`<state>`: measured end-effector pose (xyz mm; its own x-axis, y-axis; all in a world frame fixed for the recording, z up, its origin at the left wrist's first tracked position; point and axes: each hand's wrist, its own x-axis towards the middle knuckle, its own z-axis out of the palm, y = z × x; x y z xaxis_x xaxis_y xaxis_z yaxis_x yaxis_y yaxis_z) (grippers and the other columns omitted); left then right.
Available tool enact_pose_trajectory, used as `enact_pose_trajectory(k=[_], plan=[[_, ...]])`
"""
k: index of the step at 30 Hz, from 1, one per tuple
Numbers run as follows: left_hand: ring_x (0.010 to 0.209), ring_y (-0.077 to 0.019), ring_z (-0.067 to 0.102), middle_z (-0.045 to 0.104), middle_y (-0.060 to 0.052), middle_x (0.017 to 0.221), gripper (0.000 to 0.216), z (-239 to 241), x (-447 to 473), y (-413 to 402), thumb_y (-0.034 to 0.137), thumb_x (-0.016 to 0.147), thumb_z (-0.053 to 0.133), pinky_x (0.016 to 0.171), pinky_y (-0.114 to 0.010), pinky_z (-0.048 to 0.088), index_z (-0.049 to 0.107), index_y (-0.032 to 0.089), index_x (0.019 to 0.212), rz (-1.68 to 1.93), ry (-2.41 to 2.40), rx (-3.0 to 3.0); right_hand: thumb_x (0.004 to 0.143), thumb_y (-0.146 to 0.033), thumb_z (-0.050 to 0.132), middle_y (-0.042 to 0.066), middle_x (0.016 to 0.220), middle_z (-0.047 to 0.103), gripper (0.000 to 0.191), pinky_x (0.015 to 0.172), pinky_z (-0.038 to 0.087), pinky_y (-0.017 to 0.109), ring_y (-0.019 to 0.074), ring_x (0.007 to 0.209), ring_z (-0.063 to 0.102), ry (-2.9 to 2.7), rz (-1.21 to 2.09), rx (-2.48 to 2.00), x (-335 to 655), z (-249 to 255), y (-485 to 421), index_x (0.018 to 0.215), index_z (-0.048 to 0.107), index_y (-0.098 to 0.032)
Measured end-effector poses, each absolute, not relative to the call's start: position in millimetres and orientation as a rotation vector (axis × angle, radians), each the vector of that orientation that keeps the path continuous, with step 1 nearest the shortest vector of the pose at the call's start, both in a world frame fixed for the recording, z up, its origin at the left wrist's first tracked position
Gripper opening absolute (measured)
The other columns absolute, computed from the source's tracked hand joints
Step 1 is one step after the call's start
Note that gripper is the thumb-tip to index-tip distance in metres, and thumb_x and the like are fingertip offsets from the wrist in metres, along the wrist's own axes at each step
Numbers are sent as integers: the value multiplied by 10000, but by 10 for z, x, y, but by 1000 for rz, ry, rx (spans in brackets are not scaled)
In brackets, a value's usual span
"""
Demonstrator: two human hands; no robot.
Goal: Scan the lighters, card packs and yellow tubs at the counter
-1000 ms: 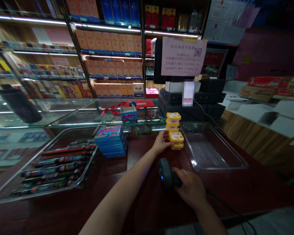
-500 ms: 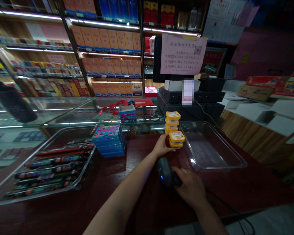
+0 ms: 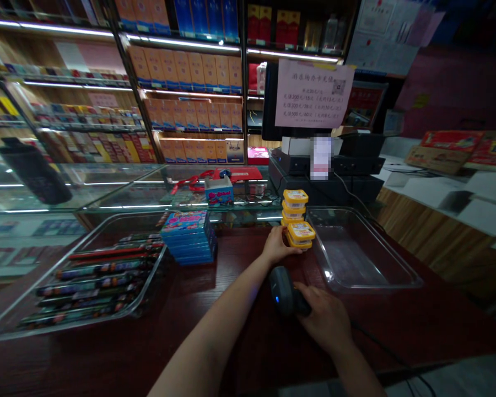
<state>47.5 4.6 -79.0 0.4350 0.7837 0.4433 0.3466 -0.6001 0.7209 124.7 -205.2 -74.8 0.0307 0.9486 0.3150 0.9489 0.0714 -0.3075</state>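
Observation:
My right hand [image 3: 328, 320] is wrapped round the handle of a dark barcode scanner [image 3: 283, 289], its head over the table with a small blue light showing. My left hand [image 3: 278, 246] grips a short stack of yellow-lidded plastic tubs [image 3: 301, 232] from the left side, thumb at the front near the base; some fingertips are hidden behind the tubs. Directly behind stands a taller stack of the same yellow tubs [image 3: 294, 205]. To the right of both stacks lies a clear plastic tray [image 3: 355, 264].
On the left, another clear tray [image 3: 8, 320] holds several dark wrapped sticks, beside a stack of blue boxes [image 3: 189, 237]. A glass counter [image 3: 124, 190] with a dark bottle [image 3: 35, 171] lies behind. The scanner's cable [image 3: 380, 344] trails right. A monitor [image 3: 270, 99] stands at the back.
The whole view has shifted slightly, so things appear a little further right. Both hands keep their holds, and the tubs and scanner show no clear movement.

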Motion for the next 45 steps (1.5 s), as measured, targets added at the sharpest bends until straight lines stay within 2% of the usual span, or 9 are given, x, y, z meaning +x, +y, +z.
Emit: enact_pose_trajectory(k=[7,11,14,20,25,29,38,42,45], plan=[[923,-200,557,569,-63,976,327,-422,-70,-70,269,709,709,832,-341,465,598,178,1002,1140,1006,2346,816,-186,499,38,1033,696,369,775,467,301,188,915,649,-1931,-91,-1817,1274,-865,-2082,1175,567,-238],[963,-217,538,572,-66,988,198,22,-560,-321,239,788,603,868,-356,438,611,199,982,1163,1225,2614,845,-218,483,30,1065,693,353,776,479,290,181,939,651,-1938,-113,-1775,1291,-927,-2107,1190,558,-241],[1088,-264,487,560,-85,1109,237,344,-948,-497,295,827,554,964,-418,367,600,226,1049,1295,1598,2662,845,-224,483,30,1068,694,345,761,484,285,184,938,653,-1950,-166,-1772,1290,-935,-2124,1180,567,-233],[1255,-386,351,470,-180,1287,635,479,-1615,-583,511,706,657,1025,-546,270,526,179,1232,1294,2316,2264,842,-236,482,23,1070,697,336,759,492,310,199,930,660,-1960,-217,-1786,1255,-895,-2155,1167,568,-236],[1221,-294,453,557,-105,1279,399,229,-1841,-522,299,799,600,1093,-550,176,575,259,1196,993,2009,2673,850,-230,449,22,1080,694,336,756,497,304,196,931,662,-1978,-231,-1766,1252,-897,-2163,1167,559,-238],[1126,-259,529,638,-69,1177,342,165,-1865,-520,211,823,554,1065,-525,239,613,286,1152,1076,1929,2731,856,-234,429,18,1052,695,337,759,499,310,188,913,662,-1985,-197,-1757,1259,-911,-2157,1170,553,-235],[849,-213,536,651,-71,915,216,330,-1992,-657,207,859,525,790,-358,405,682,258,998,1468,1710,3036,840,-220,440,23,1059,694,352,773,502,332,197,919,657,-1971,-141,-1787,1248,-903,-2139,1171,558,-235],[822,-177,528,613,-50,871,207,386,-1804,-857,203,876,496,787,-321,429,667,244,984,1854,1415,2734,827,-219,448,29,1069,693,356,783,500,331,192,923,656,-1938,-88,-1765,1242,-892,-2137,1163,566,-243],[793,-164,542,575,-32,829,118,321,-1468,-988,307,838,571,716,-294,469,632,205,841,1984,1297,2137,815,-214,455,24,1042,699,363,790,500,331,189,906,657,-1923,-66,-1771,1229,-876,-2135,1157,573,-243]])
